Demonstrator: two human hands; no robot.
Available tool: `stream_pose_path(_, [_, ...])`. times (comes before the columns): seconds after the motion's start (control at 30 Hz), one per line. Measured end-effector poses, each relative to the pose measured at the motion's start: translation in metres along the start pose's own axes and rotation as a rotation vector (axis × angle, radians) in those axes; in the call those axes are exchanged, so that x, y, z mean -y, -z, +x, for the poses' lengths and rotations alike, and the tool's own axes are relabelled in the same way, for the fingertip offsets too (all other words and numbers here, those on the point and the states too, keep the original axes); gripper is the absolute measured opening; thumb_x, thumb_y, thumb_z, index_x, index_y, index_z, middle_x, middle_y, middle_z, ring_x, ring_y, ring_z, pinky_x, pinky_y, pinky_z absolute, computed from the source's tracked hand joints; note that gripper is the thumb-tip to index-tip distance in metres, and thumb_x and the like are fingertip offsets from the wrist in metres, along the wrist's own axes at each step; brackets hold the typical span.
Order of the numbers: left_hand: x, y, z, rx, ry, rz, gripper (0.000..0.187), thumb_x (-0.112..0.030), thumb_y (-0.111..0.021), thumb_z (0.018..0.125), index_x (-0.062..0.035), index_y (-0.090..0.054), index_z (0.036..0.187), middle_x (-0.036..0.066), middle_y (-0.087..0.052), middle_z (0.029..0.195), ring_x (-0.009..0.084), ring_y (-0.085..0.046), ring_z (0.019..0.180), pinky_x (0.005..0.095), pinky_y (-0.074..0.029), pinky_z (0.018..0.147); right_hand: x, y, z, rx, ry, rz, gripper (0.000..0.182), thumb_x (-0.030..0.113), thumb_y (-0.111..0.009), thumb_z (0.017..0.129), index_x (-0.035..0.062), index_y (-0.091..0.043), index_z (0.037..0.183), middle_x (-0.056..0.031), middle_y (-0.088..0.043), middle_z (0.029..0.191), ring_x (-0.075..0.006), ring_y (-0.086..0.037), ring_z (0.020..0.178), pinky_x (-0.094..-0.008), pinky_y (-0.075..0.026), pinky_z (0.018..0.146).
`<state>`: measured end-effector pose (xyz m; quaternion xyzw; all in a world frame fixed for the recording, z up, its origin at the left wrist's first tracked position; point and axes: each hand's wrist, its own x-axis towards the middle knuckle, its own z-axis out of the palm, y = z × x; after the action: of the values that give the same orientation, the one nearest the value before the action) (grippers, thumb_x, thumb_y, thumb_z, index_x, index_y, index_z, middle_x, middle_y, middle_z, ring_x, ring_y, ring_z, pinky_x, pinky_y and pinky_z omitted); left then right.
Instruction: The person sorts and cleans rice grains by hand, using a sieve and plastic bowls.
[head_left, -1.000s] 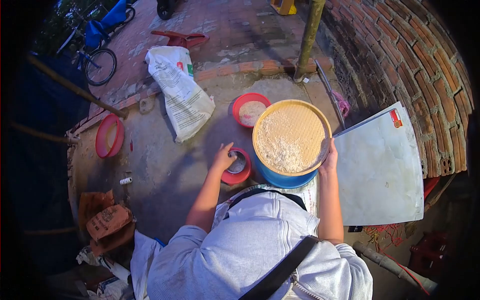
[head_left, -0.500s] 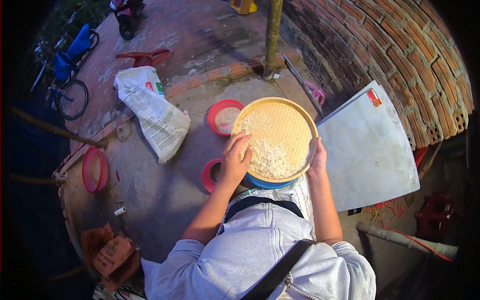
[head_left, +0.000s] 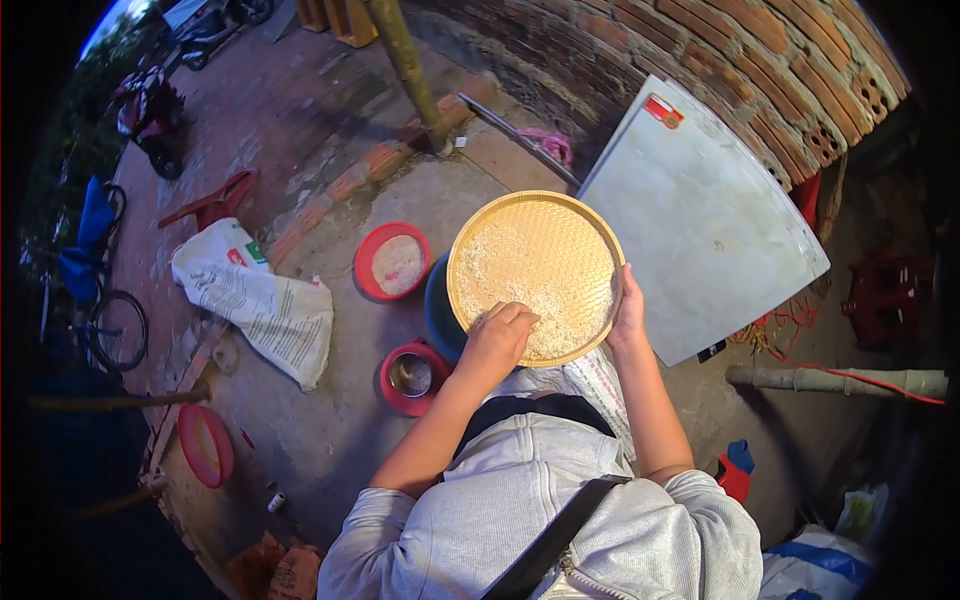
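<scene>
Sack (head_left: 262,310), white, printed, lies at left of frame on concrete. Red bowls: one with pale grain (head_left: 392,262), one nearer, small (head_left: 412,376). Left hand (head_left: 497,335), fingers curled narrow, rakes grain in round woven sieve (head_left: 535,275) at centre, seated on blue tub (head_left: 440,310). Right hand (head_left: 629,315) grips the sieve's right rim. Risk, judged: uneven downward pressure could tip the sieve and spill grain.

blue tub (head_left: 437,312): mostly under sieve (head_left: 540,262) | right hand (head_left: 629,315): fingertips hidden
</scene>
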<state>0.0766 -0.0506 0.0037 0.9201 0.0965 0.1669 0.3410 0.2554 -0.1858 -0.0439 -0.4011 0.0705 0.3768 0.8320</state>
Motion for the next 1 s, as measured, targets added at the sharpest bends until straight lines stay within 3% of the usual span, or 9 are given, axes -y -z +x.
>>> stream_pose_path(0.17, [-0.006, -0.024, 0.023, 0.124, -0.006, -0.045, 0.017, 0.001, -0.060, 0.075, -0.0033, -0.062, 0.091, 0.012, -0.059, 0.089, 0.0288, -0.058, 0.087, 0.0353, -0.047, 0.076, 0.017, 0.035, 0.005, -0.026, 0.003, 0.035, 0.050, 0.042, -0.037, 0.095, 0.0005, -0.049, 0.122, -0.0135, -0.057, 0.116, -0.0231, -0.056, 0.103, -0.0355, -0.044, 0.090])
stream_pose_path(0.47, [-0.011, -0.040, 0.061, 0.113, 0.007, -0.061, 0.012, 0.000, -0.061, 0.076, -0.0015, -0.065, 0.088, 0.013, -0.063, 0.086, 0.0280, -0.061, 0.081, 0.0336, -0.049, 0.072, 0.028, 0.071, 0.006, -0.063, 0.016, 0.111, 0.050, 0.041, -0.038, 0.095, 0.0004, -0.048, 0.123, -0.0134, -0.056, 0.118, -0.0228, -0.055, 0.105, -0.0348, -0.044, 0.091])
stream_pose_path(0.8, [-0.004, -0.017, 0.043, 0.049, 0.064, -0.142, 0.013, -0.004, -0.066, 0.075, -0.0030, -0.068, 0.088, 0.009, -0.067, 0.082, 0.0188, -0.064, 0.071, 0.0264, -0.049, 0.063, -0.003, 0.072, -0.030, -0.096, 0.105, 0.223, 0.051, 0.041, -0.035, 0.096, -0.0002, -0.047, 0.123, -0.0144, -0.055, 0.118, -0.0242, -0.055, 0.105, -0.0358, -0.044, 0.091])
stream_pose_path(0.87, [-0.008, -0.004, 0.032, 0.059, 0.175, -0.227, 0.014, -0.004, -0.066, 0.075, -0.0041, -0.069, 0.089, 0.009, -0.067, 0.082, 0.0151, -0.063, 0.070, 0.0250, -0.048, 0.062, -0.010, 0.069, -0.041, -0.123, 0.127, 0.187, 0.051, 0.041, -0.034, 0.097, -0.0002, -0.046, 0.123, -0.0145, -0.055, 0.118, -0.0246, -0.055, 0.106, -0.0361, -0.044, 0.092])
stream_pose_path(1.0, [0.000, 0.025, 0.010, 0.007, 0.207, -0.311, 0.014, -0.004, -0.067, 0.076, -0.0033, -0.069, 0.089, 0.006, -0.067, 0.081, 0.0091, -0.060, 0.070, 0.0219, -0.046, 0.063, -0.022, 0.046, -0.051, -0.102, 0.158, 0.158, 0.051, 0.041, -0.033, 0.096, 0.0000, -0.047, 0.122, -0.0151, -0.056, 0.117, -0.0256, -0.056, 0.104, -0.0367, -0.045, 0.090])
